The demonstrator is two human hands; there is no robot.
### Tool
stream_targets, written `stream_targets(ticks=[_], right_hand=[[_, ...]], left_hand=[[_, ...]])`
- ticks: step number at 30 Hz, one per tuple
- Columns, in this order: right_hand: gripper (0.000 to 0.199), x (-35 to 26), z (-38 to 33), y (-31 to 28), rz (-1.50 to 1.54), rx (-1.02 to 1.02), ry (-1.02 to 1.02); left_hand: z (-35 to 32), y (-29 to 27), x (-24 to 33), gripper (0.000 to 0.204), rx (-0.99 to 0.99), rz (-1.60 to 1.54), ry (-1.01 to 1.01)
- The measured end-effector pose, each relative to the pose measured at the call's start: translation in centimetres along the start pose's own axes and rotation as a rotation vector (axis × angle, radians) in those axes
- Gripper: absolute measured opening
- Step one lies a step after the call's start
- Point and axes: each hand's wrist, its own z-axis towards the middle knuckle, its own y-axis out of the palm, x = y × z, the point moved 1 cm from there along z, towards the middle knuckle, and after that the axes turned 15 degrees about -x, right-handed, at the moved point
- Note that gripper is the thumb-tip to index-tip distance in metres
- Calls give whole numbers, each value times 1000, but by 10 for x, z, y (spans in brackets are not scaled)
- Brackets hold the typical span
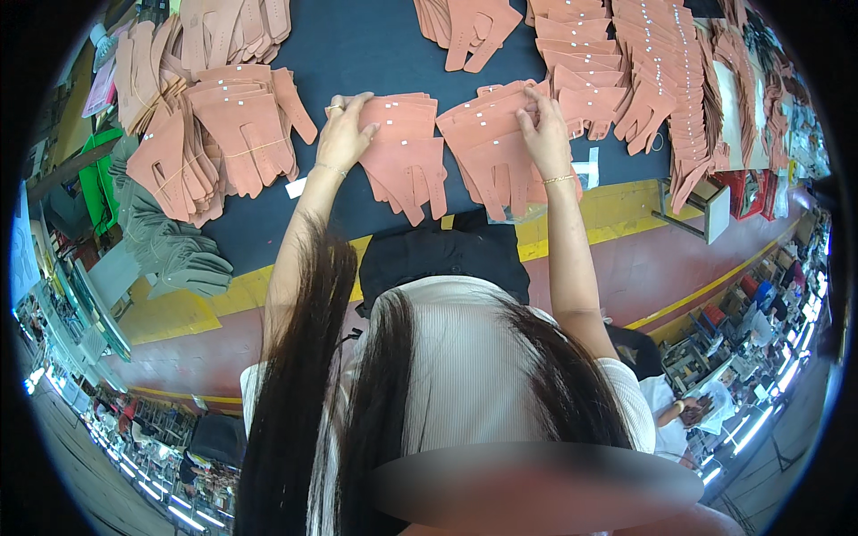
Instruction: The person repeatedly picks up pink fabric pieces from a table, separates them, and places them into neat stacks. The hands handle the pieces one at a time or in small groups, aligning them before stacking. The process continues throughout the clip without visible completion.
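Note:
Two fanned stacks of salmon-pink glove pieces lie side by side before me on a dark table (349,40). They look like leather, cut in hand shapes with small white tags. My left hand (344,136) grips the outer edge of the left glove pieces (407,161), thumb on top and fingers bent along the far corner. At the far right corner of the right glove pieces (487,147), my right hand (545,134) holds the edge between thumb and fingers. The undersides of both stacks are hidden.
Banded bundles of glove pieces (241,129) sit at the left, above a heap of grey-green fabric (165,237). Long overlapping rows of pieces (639,80) cover the right side. A small stool (706,210) and red crates (751,192) stand at the right.

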Motion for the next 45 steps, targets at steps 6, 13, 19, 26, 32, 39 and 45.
stream_targets(ticks=[6,13,19,26,32,39,45], right_hand=[[40,0,1,-1,80,-22,37],[41,9,2,6,-34,25,-17],[45,14,4,12,-104,98,-63],[42,5,1,8,-23,50,25],[32,6,-1,4,69,61,25],[30,4,-2,-3,256,-7,42],[40,23,-6,-9,-54,-207,-3]], left_hand=[[-3,1,-14,53,-14,-54,-86],[-5,6,-20,43,6,9,-21],[-6,5,-17,40,-6,8,-29],[-9,4,-17,42,-13,-35,-66],[-12,9,-19,52,105,-225,-66],[-26,18,-27,55,42,-785,-107],[-42,37,-23,42,-22,-932,-220]])
